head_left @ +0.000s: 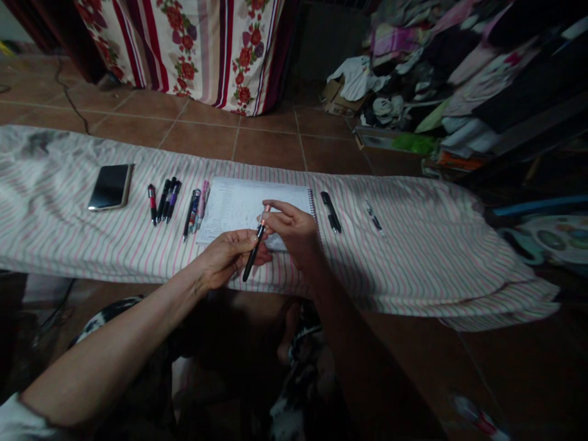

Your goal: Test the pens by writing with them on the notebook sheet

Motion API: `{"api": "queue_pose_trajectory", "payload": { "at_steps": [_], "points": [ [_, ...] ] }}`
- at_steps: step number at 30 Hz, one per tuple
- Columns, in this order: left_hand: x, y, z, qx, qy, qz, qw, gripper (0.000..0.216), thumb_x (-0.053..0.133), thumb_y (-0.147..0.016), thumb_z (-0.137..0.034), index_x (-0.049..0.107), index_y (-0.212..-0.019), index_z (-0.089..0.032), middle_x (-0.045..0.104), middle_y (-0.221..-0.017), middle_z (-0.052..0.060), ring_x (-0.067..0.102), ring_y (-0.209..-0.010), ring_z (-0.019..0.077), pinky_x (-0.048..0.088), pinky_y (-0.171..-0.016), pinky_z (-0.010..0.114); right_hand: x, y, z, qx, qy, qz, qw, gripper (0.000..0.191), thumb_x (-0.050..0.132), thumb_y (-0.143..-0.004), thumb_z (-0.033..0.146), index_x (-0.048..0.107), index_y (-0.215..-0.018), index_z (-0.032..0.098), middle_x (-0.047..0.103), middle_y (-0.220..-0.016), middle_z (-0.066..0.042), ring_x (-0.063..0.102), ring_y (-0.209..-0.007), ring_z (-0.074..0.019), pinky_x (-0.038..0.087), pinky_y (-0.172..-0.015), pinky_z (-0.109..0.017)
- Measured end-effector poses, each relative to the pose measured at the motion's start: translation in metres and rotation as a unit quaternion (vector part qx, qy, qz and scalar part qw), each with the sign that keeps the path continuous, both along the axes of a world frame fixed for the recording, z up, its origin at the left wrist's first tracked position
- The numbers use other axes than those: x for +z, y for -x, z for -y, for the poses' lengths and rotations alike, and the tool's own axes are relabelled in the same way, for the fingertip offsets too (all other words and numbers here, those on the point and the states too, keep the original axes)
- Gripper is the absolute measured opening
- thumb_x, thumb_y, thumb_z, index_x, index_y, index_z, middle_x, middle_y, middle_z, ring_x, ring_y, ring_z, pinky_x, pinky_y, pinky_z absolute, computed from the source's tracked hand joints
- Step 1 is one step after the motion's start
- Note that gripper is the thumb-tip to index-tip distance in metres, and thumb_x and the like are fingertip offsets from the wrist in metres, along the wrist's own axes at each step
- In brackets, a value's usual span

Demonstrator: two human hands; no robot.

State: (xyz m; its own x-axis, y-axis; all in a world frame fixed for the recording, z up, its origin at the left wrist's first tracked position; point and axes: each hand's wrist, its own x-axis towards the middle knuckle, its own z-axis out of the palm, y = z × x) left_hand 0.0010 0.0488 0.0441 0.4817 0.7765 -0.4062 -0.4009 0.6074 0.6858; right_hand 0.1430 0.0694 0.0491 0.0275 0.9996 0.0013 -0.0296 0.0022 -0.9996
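A black pen (251,260) with a pinkish upper end is held aslant between my two hands, over the near edge of a spiral notebook (257,190). My left hand (229,252) pinches its dark barrel between thumb and fingers. At the pen's upper end, my right hand (291,228) closes its thumb and fingers on the pinkish part. Printed or written lines show on the notebook's page. Left of it lie several pens (197,208), and farther left another group of dark pens (168,199) beside a red-and-black pen (152,204).
A striped cloth (413,245) covers the long low surface. A smartphone (110,187) lies at its left. To the notebook's right are a black pen (331,212) and a slimmer pen (375,218). Piled clothes (478,67) and a floral curtain (184,49) stand beyond.
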Motion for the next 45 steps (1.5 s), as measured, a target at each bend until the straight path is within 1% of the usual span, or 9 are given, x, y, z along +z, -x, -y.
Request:
{"api": "queue_pose_trajectory", "payload": {
  "at_steps": [8,12,15,19,23,26,31,38,45],
  "points": [
    [-0.003,-0.003,0.001,0.011,-0.064,0.005,0.998,0.014,0.070,-0.068,-0.019,0.062,-0.069,-0.007,0.060,-0.059,0.003,0.053,-0.050,0.0078,0.041,-0.049,0.017,-0.003,-0.003,-0.002,0.011,0.000,-0.012,1.000,0.031,0.066,-0.065,0.029,0.065,-0.092,0.014,0.068,-0.066,0.000,0.058,-0.050,-0.0092,0.049,-0.054,-0.024],
    [-0.007,-0.005,-0.001,0.030,-0.080,0.016,0.996,0.018,0.071,-0.067,-0.019,0.064,-0.079,-0.008,0.058,-0.057,0.001,0.047,-0.047,0.0046,0.036,-0.047,0.015,-0.003,-0.004,-0.001,0.012,-0.012,-0.014,1.000,0.032,0.067,-0.066,0.029,0.065,-0.094,0.014,0.068,-0.067,-0.001,0.059,-0.055,-0.0104,0.049,-0.057,-0.025],
    [-0.008,-0.006,-0.002,0.045,-0.083,0.012,0.995,0.020,0.071,-0.068,-0.018,0.064,-0.084,-0.008,0.059,-0.058,0.001,0.048,-0.049,0.0047,0.037,-0.049,0.014,-0.002,-0.005,-0.001,0.012,-0.022,-0.021,0.999,0.032,0.066,-0.066,0.030,0.064,-0.095,0.015,0.068,-0.069,-0.002,0.060,-0.058,-0.0112,0.049,-0.059,-0.026],
    [-0.009,-0.006,-0.003,0.062,-0.046,-0.022,0.997,0.020,0.070,-0.069,-0.016,0.067,-0.088,-0.010,0.064,-0.072,0.004,0.055,-0.061,0.0061,0.041,-0.054,0.013,-0.002,-0.009,0.000,0.011,-0.020,-0.025,0.999,0.031,0.064,-0.068,0.032,0.063,-0.095,0.015,0.068,-0.071,-0.001,0.061,-0.058,-0.0107,0.050,-0.060,-0.025],
    [-0.008,-0.004,-0.004,0.034,0.013,-0.042,0.998,0.011,0.062,-0.076,-0.014,0.070,-0.081,-0.007,0.065,-0.073,0.007,0.056,-0.062,0.0063,0.043,-0.055,0.012,-0.007,-0.010,-0.001,0.017,-0.005,-0.014,1.000,0.031,0.064,-0.069,0.033,0.062,-0.095,0.016,0.066,-0.069,0.000,0.058,-0.052,-0.0086,0.048,-0.056,-0.023],
    [-0.006,0.000,-0.005,0.010,0.032,-0.021,0.999,0.013,0.057,-0.076,-0.007,0.070,-0.079,-0.005,0.066,-0.074,0.010,0.058,-0.064,0.0085,0.045,-0.057,0.014,-0.011,-0.010,-0.004,0.015,-0.004,-0.007,1.000,0.031,0.065,-0.068,0.034,0.062,-0.093,0.016,0.066,-0.066,0.000,0.057,-0.054,-0.0086,0.047,-0.056,-0.023],
    [-0.004,0.005,-0.005,-0.004,0.023,0.009,1.000,0.015,0.056,-0.074,0.000,0.070,-0.079,-0.003,0.066,-0.076,0.011,0.059,-0.068,0.0086,0.046,-0.062,0.014,-0.014,-0.010,-0.008,0.021,-0.004,-0.011,1.000,0.036,0.068,-0.064,0.039,0.062,-0.092,0.016,0.066,-0.067,0.000,0.056,-0.054,-0.0091,0.046,-0.055,-0.024],
    [-0.003,0.004,-0.005,-0.034,0.005,0.058,0.998,0.009,0.066,-0.068,-0.006,0.068,-0.076,-0.001,0.063,-0.074,0.008,0.053,-0.059,0.0062,0.042,-0.054,0.015,-0.011,-0.008,-0.009,0.038,-0.016,0.014,0.999,0.030,0.066,-0.068,0.037,0.060,-0.088,0.016,0.063,-0.065,0.001,0.051,-0.051,-0.0070,0.043,-0.053,-0.022],
    [-0.002,0.001,-0.005,-0.038,-0.026,0.022,0.999,0.013,0.070,-0.066,-0.013,0.067,-0.072,-0.002,0.060,-0.066,0.006,0.048,-0.052,0.0045,0.036,-0.049,0.015,-0.015,-0.010,-0.012,0.063,-0.031,-0.001,0.998,0.022,0.063,-0.071,0.036,0.056,-0.081,0.018,0.058,-0.063,0.004,0.051,-0.055,-0.0076,0.041,-0.053,-0.021]
  ]
}}
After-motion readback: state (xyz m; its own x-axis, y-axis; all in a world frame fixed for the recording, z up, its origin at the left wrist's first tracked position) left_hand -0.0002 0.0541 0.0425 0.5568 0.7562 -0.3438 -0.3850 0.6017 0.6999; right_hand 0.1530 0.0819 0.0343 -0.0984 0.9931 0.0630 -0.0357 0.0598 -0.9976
